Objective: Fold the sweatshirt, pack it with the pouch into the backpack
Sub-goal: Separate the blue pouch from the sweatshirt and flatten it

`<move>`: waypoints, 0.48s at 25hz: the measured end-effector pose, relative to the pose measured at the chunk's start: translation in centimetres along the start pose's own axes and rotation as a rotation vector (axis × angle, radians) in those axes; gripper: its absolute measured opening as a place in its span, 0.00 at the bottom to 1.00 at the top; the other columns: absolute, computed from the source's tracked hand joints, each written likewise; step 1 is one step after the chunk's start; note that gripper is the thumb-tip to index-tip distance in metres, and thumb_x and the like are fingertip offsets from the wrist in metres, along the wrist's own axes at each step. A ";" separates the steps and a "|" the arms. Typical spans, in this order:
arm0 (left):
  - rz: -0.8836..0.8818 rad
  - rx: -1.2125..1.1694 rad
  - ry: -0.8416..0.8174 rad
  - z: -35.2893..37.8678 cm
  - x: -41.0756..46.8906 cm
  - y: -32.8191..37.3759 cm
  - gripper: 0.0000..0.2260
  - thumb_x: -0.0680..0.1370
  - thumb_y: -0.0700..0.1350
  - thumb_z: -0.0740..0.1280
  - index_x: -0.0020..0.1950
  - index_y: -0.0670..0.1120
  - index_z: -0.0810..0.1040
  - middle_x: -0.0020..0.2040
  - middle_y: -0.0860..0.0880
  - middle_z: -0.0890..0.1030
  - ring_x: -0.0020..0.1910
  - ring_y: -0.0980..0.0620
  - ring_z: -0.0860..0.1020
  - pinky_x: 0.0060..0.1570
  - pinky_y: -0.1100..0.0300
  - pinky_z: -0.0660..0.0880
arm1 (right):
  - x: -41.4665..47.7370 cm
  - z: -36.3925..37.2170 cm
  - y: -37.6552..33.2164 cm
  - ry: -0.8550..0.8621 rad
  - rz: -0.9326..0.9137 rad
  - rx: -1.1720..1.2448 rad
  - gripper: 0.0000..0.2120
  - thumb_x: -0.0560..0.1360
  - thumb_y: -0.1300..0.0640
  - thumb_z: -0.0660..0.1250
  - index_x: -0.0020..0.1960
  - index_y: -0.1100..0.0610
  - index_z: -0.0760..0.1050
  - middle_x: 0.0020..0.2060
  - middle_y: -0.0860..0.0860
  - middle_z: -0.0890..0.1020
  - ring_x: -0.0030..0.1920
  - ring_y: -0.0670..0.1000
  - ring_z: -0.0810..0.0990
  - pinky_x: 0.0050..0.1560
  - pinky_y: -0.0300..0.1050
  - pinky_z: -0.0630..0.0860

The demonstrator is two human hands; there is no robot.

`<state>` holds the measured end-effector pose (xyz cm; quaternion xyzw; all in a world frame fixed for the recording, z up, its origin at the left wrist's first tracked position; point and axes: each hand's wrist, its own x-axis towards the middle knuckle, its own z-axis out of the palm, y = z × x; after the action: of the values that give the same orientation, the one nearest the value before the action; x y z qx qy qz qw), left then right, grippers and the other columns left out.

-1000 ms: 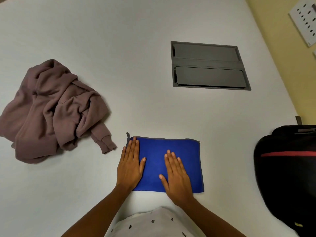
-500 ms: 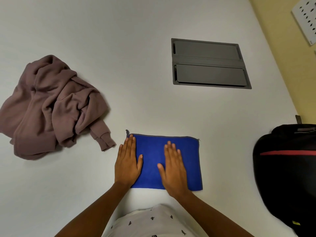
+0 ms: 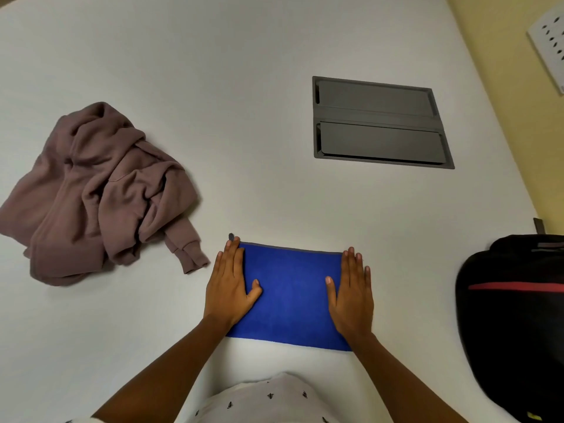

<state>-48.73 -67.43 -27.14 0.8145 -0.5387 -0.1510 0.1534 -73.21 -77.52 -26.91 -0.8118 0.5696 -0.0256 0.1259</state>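
Blue pouch point(image 3: 291, 296) pressed flat on desk point(image 3: 244, 117) by both hands, left hand point(image 3: 229, 290) and right hand point(image 3: 352, 297) at opposite ends (fingers straight); sweatshirt point(image 3: 97, 196) crumpled at left.

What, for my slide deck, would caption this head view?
Left hand and right hand rest flat on the blue pouch; crumpled sweatshirt left, black backpack right.

left grip point(image 3: 229, 286) flat, palm down | right grip point(image 3: 351, 296) flat, palm down

No readable text anywhere (shirt point(image 3: 274, 395) bears only tiny motifs)
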 end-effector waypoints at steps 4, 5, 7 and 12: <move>0.073 0.012 -0.012 -0.4 0.3 -0.6 0.33 0.78 0.60 0.53 0.77 0.42 0.54 0.78 0.48 0.52 0.77 0.52 0.50 0.75 0.60 0.44 | -0.4 -0.2 -0.6 0.039 0.075 0.054 0.33 0.81 0.40 0.40 0.78 0.59 0.47 0.78 0.51 0.50 0.77 0.50 0.47 0.75 0.51 0.52; 0.069 -0.004 -0.003 -0.5 0.1 -0.5 0.32 0.79 0.60 0.51 0.78 0.43 0.53 0.78 0.49 0.51 0.77 0.53 0.50 0.74 0.61 0.43 | -0.8 -0.3 -1.0 0.049 0.075 0.066 0.32 0.81 0.40 0.41 0.78 0.60 0.47 0.78 0.52 0.50 0.77 0.50 0.47 0.75 0.50 0.51; 0.045 -0.055 0.015 -0.6 -0.7 -0.1 0.31 0.79 0.59 0.50 0.78 0.44 0.53 0.78 0.50 0.52 0.77 0.55 0.49 0.74 0.63 0.42 | -2.1 -0.4 -2.0 0.057 0.015 0.088 0.32 0.81 0.42 0.44 0.78 0.60 0.49 0.78 0.52 0.52 0.77 0.51 0.48 0.76 0.48 0.50; 0.109 -0.053 -0.019 0.4 -4.1 -0.6 0.28 0.81 0.56 0.49 0.78 0.45 0.50 0.78 0.51 0.50 0.77 0.53 0.49 0.75 0.60 0.45 | -7.6 0.6 -1.0 0.000 -0.052 0.081 0.31 0.81 0.41 0.44 0.77 0.60 0.53 0.77 0.51 0.54 0.77 0.51 0.52 0.76 0.41 0.45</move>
<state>-49.90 -63.39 -27.42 0.7782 -0.5796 -0.1642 0.1776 -74.83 -69.98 -26.51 -0.8206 0.5468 -0.0517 0.1581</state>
